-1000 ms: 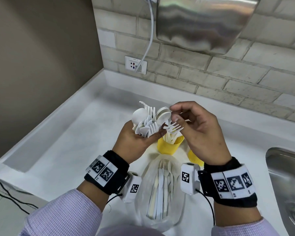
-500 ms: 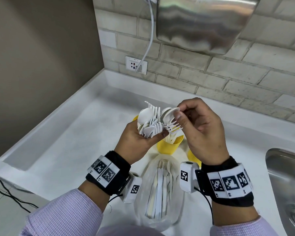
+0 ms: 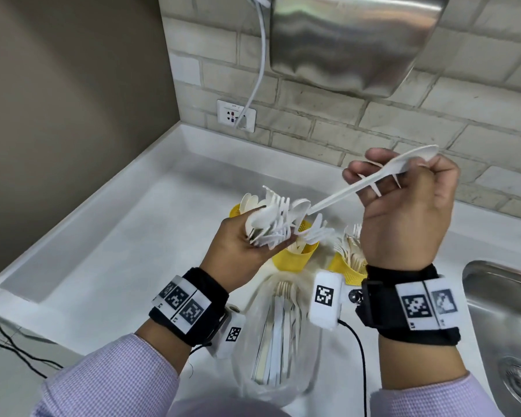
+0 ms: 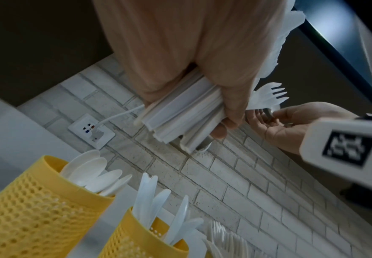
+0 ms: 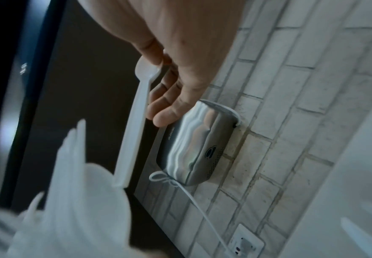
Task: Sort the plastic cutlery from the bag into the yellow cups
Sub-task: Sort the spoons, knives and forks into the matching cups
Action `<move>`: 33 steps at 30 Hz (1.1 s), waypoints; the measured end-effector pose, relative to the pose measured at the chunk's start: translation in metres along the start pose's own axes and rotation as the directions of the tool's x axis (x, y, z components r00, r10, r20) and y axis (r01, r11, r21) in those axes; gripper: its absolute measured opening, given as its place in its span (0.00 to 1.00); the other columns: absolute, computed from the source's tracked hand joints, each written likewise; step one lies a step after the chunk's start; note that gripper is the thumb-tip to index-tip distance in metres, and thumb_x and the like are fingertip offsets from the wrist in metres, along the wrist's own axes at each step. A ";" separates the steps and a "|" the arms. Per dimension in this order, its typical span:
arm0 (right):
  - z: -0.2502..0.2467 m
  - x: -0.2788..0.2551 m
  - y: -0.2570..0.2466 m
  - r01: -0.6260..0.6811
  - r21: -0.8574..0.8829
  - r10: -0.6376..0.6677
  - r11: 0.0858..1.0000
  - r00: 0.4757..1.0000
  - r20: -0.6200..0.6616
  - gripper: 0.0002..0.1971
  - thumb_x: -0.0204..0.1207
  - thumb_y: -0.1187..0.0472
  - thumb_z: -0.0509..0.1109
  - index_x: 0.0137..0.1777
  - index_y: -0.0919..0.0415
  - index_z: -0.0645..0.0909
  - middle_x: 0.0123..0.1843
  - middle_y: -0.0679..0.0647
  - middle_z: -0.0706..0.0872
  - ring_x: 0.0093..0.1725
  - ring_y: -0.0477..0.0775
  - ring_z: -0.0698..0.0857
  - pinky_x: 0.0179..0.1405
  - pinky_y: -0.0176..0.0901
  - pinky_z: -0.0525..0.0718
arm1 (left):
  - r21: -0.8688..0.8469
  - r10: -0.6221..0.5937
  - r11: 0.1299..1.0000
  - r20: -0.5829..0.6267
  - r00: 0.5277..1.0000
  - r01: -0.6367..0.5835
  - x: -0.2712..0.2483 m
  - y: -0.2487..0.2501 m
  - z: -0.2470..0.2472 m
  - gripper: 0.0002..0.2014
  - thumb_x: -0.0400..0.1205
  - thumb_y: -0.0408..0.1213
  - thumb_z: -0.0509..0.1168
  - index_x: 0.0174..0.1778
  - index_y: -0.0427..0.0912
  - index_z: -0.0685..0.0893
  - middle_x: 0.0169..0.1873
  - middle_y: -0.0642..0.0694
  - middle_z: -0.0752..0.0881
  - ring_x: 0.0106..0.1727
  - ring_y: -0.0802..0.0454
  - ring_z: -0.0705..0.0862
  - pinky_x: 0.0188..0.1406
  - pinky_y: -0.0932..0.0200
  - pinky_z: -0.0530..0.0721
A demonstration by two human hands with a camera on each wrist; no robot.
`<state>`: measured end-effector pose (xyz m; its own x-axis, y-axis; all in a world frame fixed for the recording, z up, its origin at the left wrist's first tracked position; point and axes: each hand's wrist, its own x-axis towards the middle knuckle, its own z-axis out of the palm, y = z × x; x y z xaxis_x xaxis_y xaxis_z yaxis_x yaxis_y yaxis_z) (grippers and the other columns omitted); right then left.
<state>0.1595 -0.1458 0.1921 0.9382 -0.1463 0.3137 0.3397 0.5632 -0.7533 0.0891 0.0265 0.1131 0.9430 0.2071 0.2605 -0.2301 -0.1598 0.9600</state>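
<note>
While the right hand (image 3: 403, 206) pinches a white plastic spoon (image 3: 370, 182) by its bowl end, handle slanting down toward the other hand, the left hand (image 3: 241, 251) grips a mixed bundle of white forks and spoons (image 3: 271, 221) by their handles, heads fanned upward. Both hands hover above three yellow perforated cups: the spoon cup (image 4: 37, 206) at the left, the knife cup (image 4: 141, 239) in the middle, the fork cup (image 3: 348, 266) partly hidden behind the right wrist. Nearer the person lies the clear plastic bag (image 3: 280, 341) with more cutlery inside, on the white counter (image 3: 118, 266). A steel sink (image 3: 506, 311) sits at the right; a wall outlet (image 3: 236, 115) and a steel hand dryer (image 3: 352, 40) hang on the brick-tiled wall.
</note>
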 end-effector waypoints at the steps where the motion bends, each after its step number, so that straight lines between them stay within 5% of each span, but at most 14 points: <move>1: -0.001 0.003 -0.002 -0.042 0.053 0.046 0.998 0.997 -0.068 0.04 0.90 0.66 0.54 0.57 0.57 0.68 0.45 0.69 0.89 0.38 0.68 0.89 0.46 0.62 0.89 | 0.036 0.035 0.999 0.008 0.999 -0.036 0.001 -0.002 -0.001 0.06 0.76 0.26 0.80 0.45 0.37 0.90 0.38 0.48 0.92 0.40 0.52 0.89 0.42 0.57 0.85; 2: -0.003 0.005 -0.003 -0.082 0.096 0.093 0.992 0.988 -0.123 0.04 0.90 0.65 0.55 0.58 0.57 0.68 0.45 0.68 0.89 0.38 0.68 0.89 0.45 0.62 0.89 | 0.073 0.078 0.994 0.021 0.997 -0.080 0.001 -0.004 -0.002 0.07 0.77 0.26 0.79 0.42 0.39 0.89 0.37 0.48 0.90 0.38 0.50 0.86 0.41 0.52 0.84; 5: -0.011 0.008 -0.003 -0.173 0.110 0.194 0.979 0.954 -0.228 0.04 0.90 0.63 0.55 0.60 0.53 0.67 0.44 0.65 0.91 0.29 0.61 0.85 0.37 0.54 0.88 | 0.185 0.194 0.962 0.046 0.980 -0.200 0.004 0.000 -0.004 0.14 0.77 0.37 0.73 0.35 0.60 0.78 0.30 0.64 0.81 0.32 0.64 0.74 0.36 0.70 0.72; 9: -0.017 0.009 0.003 -0.185 -0.008 0.177 0.983 0.951 -0.255 0.06 0.90 0.61 0.55 0.54 0.47 0.66 0.36 0.57 0.84 0.22 0.53 0.68 0.22 0.36 0.69 | 0.225 0.245 0.940 0.081 0.966 -0.257 0.005 0.012 -0.004 0.11 0.75 0.42 0.68 0.37 0.63 0.73 0.30 0.65 0.79 0.31 0.65 0.72 0.34 0.76 0.68; 13: -0.018 0.008 0.008 -0.234 -0.033 0.220 0.972 0.948 -0.230 0.07 0.88 0.61 0.58 0.49 0.47 0.69 0.32 0.54 0.77 0.24 0.52 0.64 0.23 0.37 0.59 | 0.167 0.173 0.968 0.083 0.981 -0.185 0.006 0.002 -0.006 0.13 0.77 0.34 0.73 0.36 0.58 0.81 0.33 0.61 0.84 0.34 0.59 0.77 0.36 0.66 0.75; 16: -0.017 0.006 0.011 -0.276 -0.021 0.273 0.961 0.958 -0.088 0.04 0.83 0.65 0.61 0.50 0.56 0.74 0.31 0.56 0.76 0.26 0.52 0.64 0.26 0.41 0.62 | 0.054 0.068 0.996 0.094 0.993 -0.074 0.004 0.005 -0.005 0.07 0.77 0.26 0.80 0.44 0.39 0.90 0.40 0.50 0.93 0.44 0.48 0.91 0.47 0.60 0.85; 18: -0.017 0.003 0.014 -0.282 -0.096 0.291 0.955 0.952 0.094 0.09 0.79 0.69 0.60 0.50 0.62 0.82 0.31 0.58 0.80 0.29 0.53 0.66 0.30 0.44 0.64 | -0.034 -0.012 0.999 0.120 0.993 0.017 0.001 0.010 -0.004 0.07 0.76 0.23 0.79 0.46 0.36 0.91 0.36 0.58 0.94 0.43 0.63 0.92 0.46 0.73 0.83; 20: -0.017 -0.003 0.015 -0.278 -0.194 0.325 0.941 0.903 0.281 0.13 0.76 0.70 0.61 0.49 0.63 0.88 0.34 0.59 0.85 0.32 0.54 0.70 0.35 0.46 0.67 | -0.099 -0.075 0.991 0.168 0.983 0.093 0.000 0.014 -0.004 0.06 0.76 0.22 0.77 0.46 0.31 0.90 0.29 0.60 0.91 0.37 0.69 0.90 0.42 0.75 0.82; 23: -0.014 -0.010 0.016 -0.285 -0.280 0.389 0.917 0.799 0.458 0.14 0.70 0.68 0.67 0.48 0.61 0.93 0.38 0.56 0.89 0.34 0.62 0.73 0.38 0.50 0.70 | -0.098 -0.055 0.992 0.203 0.978 0.076 0.003 0.014 -0.009 0.07 0.75 0.28 0.80 0.39 0.42 0.90 0.31 0.54 0.92 0.38 0.61 0.90 0.43 0.68 0.83; 29: -0.010 -0.014 0.014 -0.272 -0.300 0.403 0.914 0.690 0.602 0.13 0.69 0.54 0.82 0.53 0.55 0.93 0.48 0.58 0.89 0.40 0.78 0.77 0.35 0.63 0.77 | -0.165 -0.042 0.982 0.264 0.964 0.088 0.002 0.015 -0.011 0.22 0.72 0.41 0.82 0.50 0.24 0.88 0.47 0.27 0.91 0.53 0.28 0.90 0.58 0.31 0.88; 31: -0.010 -0.014 0.012 -0.240 -0.342 0.409 0.909 0.675 0.614 0.16 0.71 0.49 0.82 0.56 0.56 0.92 0.49 0.61 0.87 0.39 0.88 0.75 0.32 0.74 0.75 | -0.195 -0.038 0.976 0.300 0.953 0.100 0.002 0.012 -0.012 0.20 0.76 0.36 0.81 0.49 0.21 0.87 0.46 0.25 0.90 0.52 0.26 0.90 0.57 0.31 0.89; 33: -0.012 -0.012 0.014 -0.191 -0.390 0.409 0.901 0.678 0.611 0.15 0.73 0.53 0.80 0.57 0.57 0.91 0.51 0.66 0.84 0.42 0.93 0.75 0.30 0.77 0.76 | -0.213 -0.035 0.971 0.317 0.948 0.107 0.003 0.011 -0.014 0.16 0.77 0.33 0.80 0.50 0.21 0.87 0.46 0.27 0.91 0.51 0.31 0.92 0.56 0.42 0.90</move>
<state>0.1536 -0.1460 0.1713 0.7339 0.6283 0.2582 0.1524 0.2181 -0.9639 0.0858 0.0385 0.1253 0.9781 -0.1040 0.1805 -0.1735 0.0728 0.9821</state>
